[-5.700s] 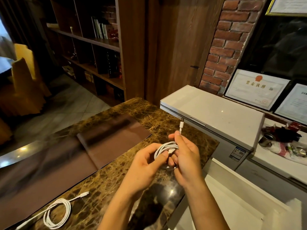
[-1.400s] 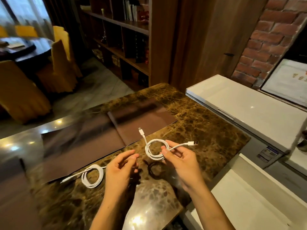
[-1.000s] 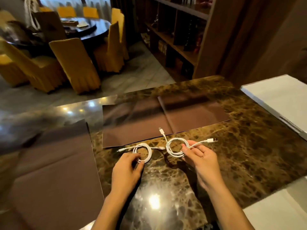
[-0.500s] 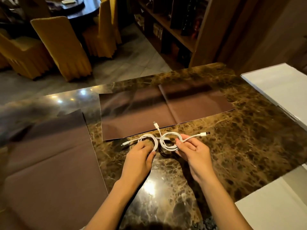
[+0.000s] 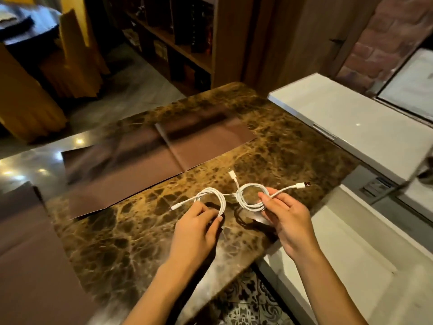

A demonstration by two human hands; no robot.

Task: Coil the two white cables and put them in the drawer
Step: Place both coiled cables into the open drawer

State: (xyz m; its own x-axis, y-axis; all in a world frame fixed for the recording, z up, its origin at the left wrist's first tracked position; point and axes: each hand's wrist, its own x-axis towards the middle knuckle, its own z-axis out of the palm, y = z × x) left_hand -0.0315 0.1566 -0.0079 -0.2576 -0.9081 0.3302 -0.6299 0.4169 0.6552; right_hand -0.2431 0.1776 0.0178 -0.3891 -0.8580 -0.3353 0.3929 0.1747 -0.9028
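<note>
Two coiled white cables hang side by side just above the brown marble counter [image 5: 145,235]. My left hand [image 5: 199,228] grips the left coil [image 5: 214,195] at its lower edge; one plug end trails out to the left. My right hand [image 5: 285,216] pinches the right coil [image 5: 249,198] at its right side, with a USB plug [image 5: 303,185] sticking out to the right and a second plug [image 5: 232,174] pointing away from me. The open white drawer [image 5: 346,261] lies low at the right, below the counter's edge.
Brown mats [image 5: 140,165] lie on the counter beyond the cables and at the left. A white chest-like appliance [image 5: 351,123] stands to the right. Yellow-covered chairs [image 5: 30,90], a bookshelf [image 5: 178,38] and a brick wall [image 5: 379,38] stand further off.
My left hand has taken hold of the second coil and lifted it off the counter. Both coils now sit closer to the counter's right edge as my view swings right toward the drawer.
</note>
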